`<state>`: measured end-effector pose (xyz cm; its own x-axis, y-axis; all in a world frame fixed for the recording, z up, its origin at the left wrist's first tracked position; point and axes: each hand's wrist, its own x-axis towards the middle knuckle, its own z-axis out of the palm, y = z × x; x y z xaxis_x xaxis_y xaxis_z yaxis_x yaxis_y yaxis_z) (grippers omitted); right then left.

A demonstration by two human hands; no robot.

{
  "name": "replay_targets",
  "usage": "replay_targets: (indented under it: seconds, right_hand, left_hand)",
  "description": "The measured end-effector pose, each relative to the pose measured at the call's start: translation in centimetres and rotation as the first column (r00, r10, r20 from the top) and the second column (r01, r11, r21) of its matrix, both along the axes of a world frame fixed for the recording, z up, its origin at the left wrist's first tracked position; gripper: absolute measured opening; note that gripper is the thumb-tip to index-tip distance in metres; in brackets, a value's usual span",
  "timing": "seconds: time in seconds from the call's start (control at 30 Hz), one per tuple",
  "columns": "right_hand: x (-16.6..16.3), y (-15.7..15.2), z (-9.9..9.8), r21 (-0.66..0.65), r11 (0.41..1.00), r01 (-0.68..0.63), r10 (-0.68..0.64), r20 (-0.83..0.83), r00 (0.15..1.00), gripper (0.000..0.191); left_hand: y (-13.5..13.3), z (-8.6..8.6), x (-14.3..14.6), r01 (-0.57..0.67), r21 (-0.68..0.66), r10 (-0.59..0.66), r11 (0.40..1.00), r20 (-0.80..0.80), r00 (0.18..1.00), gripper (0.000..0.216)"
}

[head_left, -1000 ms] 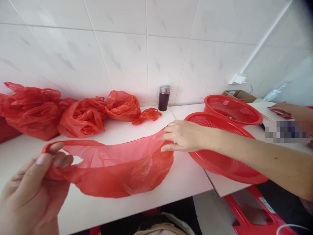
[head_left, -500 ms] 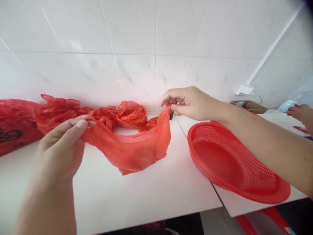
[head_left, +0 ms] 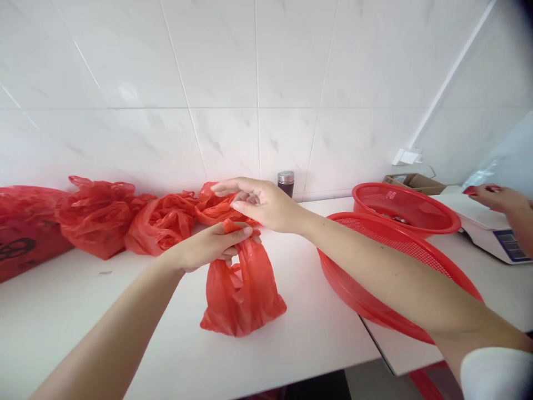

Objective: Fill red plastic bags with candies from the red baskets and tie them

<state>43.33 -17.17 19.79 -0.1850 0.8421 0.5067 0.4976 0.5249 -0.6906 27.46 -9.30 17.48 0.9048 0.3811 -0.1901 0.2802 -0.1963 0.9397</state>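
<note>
I see a red bag point(head_left: 245, 300) hanging over the white table point(head_left: 175, 344), its top gripped by the left hand point(head_left: 214, 244). At twelve o'clock, the right hand point(head_left: 266, 205) is loosely open. A big red basket point(head_left: 353, 284) sits at three.

A white sleeve point(head_left: 497, 373) with a curved hem point(head_left: 467, 364) shows on the right arm point(head_left: 445, 322), close to the elbow. Small moles point(head_left: 382, 247) dot the bare forearm point(head_left: 366, 255) below it. The left forearm point(head_left: 129, 322), left hand point(head_left: 214, 244) and right hand point(head_left: 268, 205) are bare too
</note>
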Motion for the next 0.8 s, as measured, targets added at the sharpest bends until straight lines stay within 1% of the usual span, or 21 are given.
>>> replay_targets:
  seconds: [0.03,0.1,0.17,0.23,0.27,0.33,0.4,0.47,0.5,0.57,0.6,0.63,0.67,0.7,0.73,0.77,0.8]
  right_hand:
    - [0.3,-0.1,-0.8,-0.043,0.999,0.033,-0.033,0.007,0.999,0.034]
    - [1.0,-0.4,-2.3,-0.159,0.986,0.058,-0.053,0.034,0.998,0.03]
    - [1.2,-1.0,-3.6,-0.226,0.971,0.076,-0.071,0.032,0.997,0.017]
    - [0.7,-2.1,-4.2,-0.213,0.968,0.134,-0.134,0.015,0.991,0.005]
    - [0.2,-3.0,-4.3,-0.191,0.968,0.163,-0.164,0.009,0.986,0.002]
    - [-1.3,-4.9,-4.2,-0.125,0.975,0.182,-0.179,0.028,0.983,0.003]
    - [-2.6,-6.5,-4.1,-0.027,0.987,0.16,-0.157,0.07,0.985,0.002]
    - [-3.3,-7.1,-4.5,0.05,0.99,0.134,-0.138,0.07,0.988,0.003]
    - [-3.4,-6.8,-4.9,0.055,0.99,0.133,-0.134,0.019,0.991,0.007]
    - [-3.0,-5.2,-6.4,-0.015,0.987,0.16,-0.161,-0.167,0.973,0.019]
    - [-2.7,-4.1,-7.3,-0.077,0.98,0.181,-0.195,-0.261,0.945,0.026]
    - [-2.4,-3.0,-8.3,-0.138,0.97,0.202,-0.237,-0.333,0.913,0.03]
    - [-2.1,-1.9,-9.3,-0.186,0.958,0.216,-0.273,-0.377,0.885,0.032]
    - [-1.9,-1.0,-10.2,-0.22,0.953,0.21,-0.286,-0.414,0.864,0.032]
    - [-1.8,-0.2,-11.0,-0.238,0.955,0.175,-0.269,-0.455,0.849,0.031]
    - [-1.9,0.3,-11.7,-0.247,0.963,0.108,-0.223,-0.506,0.833,0.03]
    - [-2.0,0.7,-12.2,-0.245,0.969,0.028,-0.165,-0.562,0.81,0.029]
  left_hand:
    - [0.0,-0.3,-0.2,-0.019,-0.035,0.02,0.999,0.024,1.0,0.027]
    - [0.2,-0.9,-0.7,-0.062,-0.083,0.068,0.995,0.076,0.995,0.03]
    - [0.5,-1.5,-1.1,-0.082,-0.092,0.091,0.992,0.101,0.991,0.034]
    - [0.7,-1.9,-1.4,-0.074,-0.084,0.084,0.994,0.123,0.989,0.036]
    - [0.8,-1.9,-1.6,-0.063,-0.079,0.073,0.995,0.138,0.988,0.035]
    - [0.9,-1.8,-2.0,-0.031,-0.054,0.039,0.998,0.165,0.986,0.032]
    - [0.8,-1.4,-2.4,0.02,0.036,-0.025,0.999,0.149,0.989,0.028]
    - [0.7,-1.2,-2.6,0.093,0.16,-0.107,0.983,0.087,0.99,0.021]
    - [0.6,-1.2,-2.7,0.123,0.219,-0.139,0.968,0.058,0.989,0.017]
    - [0.4,-1.7,-2.5,0.144,0.338,-0.159,0.93,0.016,0.987,0.014]
    - [0.2,-2.0,-2.3,0.12,0.415,-0.135,0.902,0.005,0.991,0.016]
    - [0.1,-2.5,-2.0,0.069,0.512,-0.085,0.856,0.008,0.996,0.02]
    - [-0.1,-3.0,-1.8,-0.009,0.618,-0.013,0.786,0.031,0.999,0.023]
    - [-0.2,-3.5,-1.4,-0.105,0.713,0.066,0.693,0.082,0.994,0.025]
    - [-0.3,-4.0,-1.1,-0.201,0.778,0.13,0.595,0.153,0.98,0.028]
    - [-0.4,-4.3,-0.8,-0.281,0.81,0.167,0.514,0.227,0.96,0.03]
    - [-0.4,-4.6,-0.5,-0.34,0.816,0.181,0.468,0.288,0.94,0.032]
